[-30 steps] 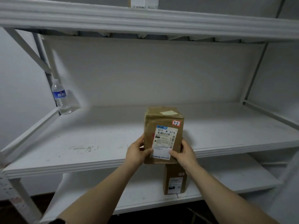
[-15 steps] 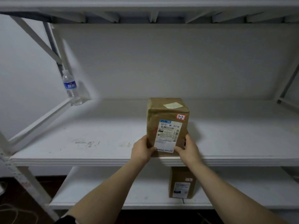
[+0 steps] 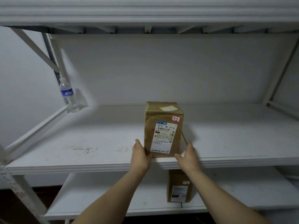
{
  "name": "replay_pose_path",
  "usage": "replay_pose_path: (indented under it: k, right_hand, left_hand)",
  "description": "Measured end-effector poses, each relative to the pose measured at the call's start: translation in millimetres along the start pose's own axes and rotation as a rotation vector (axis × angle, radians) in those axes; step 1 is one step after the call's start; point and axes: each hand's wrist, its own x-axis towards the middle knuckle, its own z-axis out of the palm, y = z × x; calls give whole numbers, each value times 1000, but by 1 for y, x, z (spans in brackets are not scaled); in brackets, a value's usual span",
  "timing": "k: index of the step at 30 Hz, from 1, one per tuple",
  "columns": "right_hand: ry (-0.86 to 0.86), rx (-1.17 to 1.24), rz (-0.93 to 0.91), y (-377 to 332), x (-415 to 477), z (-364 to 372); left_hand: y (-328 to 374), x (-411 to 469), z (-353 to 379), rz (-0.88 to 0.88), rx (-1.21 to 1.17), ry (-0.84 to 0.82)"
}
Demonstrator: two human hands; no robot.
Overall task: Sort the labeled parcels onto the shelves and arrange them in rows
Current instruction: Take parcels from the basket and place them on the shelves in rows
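A brown cardboard parcel with a white shipping label (image 3: 163, 130) stood upright near the front edge of the white middle shelf (image 3: 97, 143). The left hand (image 3: 140, 156) wrapped the parcel's lower left corner, thumb on its front face. The right hand (image 3: 188, 158) sat just beside the lower right corner, fingers (image 3: 189, 147) spread and holding nothing. A clear plastic water bottle (image 3: 68, 96) stood at the shelf's far left; a second brown cardboard box (image 3: 178, 186) rested on the lower shelf (image 3: 113, 196).
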Motion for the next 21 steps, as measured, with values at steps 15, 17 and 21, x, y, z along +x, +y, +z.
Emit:
replay_pose_path:
  k: [15,17,21]
  right_hand:
    - [410,140,399,70,-239,-25]
    - [487,151,448,73,-285,-32]
    - [637,165,575,89,-388,-57]
  left_hand:
    - [-26,-157,7,582,258,-533]
    - [-19,-191,11,648,369,-649]
    - [-2,-274,20,805,470,-842]
